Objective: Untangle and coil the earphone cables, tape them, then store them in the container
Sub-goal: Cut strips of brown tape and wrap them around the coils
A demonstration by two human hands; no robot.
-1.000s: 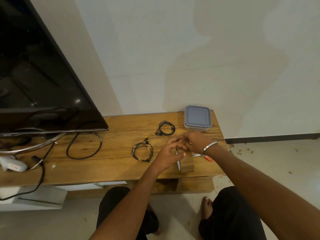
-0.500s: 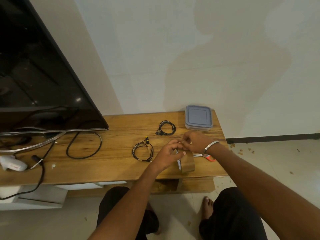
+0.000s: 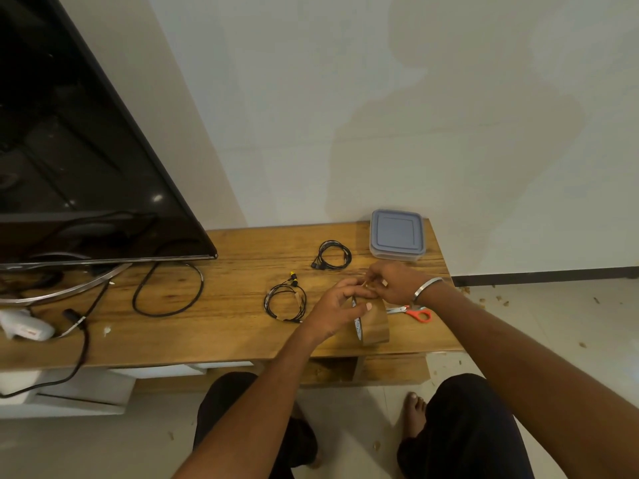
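Observation:
Two coiled black earphone cables lie on the wooden table: one coil near the back, another with yellow-tipped buds closer to me. A brown tape roll stands on edge near the front. My left hand holds the roll at its top with the thumb on it. My right hand, with a metal bangle on the wrist, pinches the loose end of the tape just above the roll. A grey lidded container sits shut at the back right corner.
Orange-handled scissors lie right of the roll, partly under my right wrist. A large dark TV with a curved metal stand fills the left. A black power cable and a white device lie at left. My knees are below the table edge.
Both hands stay at the tape roll; my right hand's fingers shifted slightly while working the tape's end. The coils and container have not moved.

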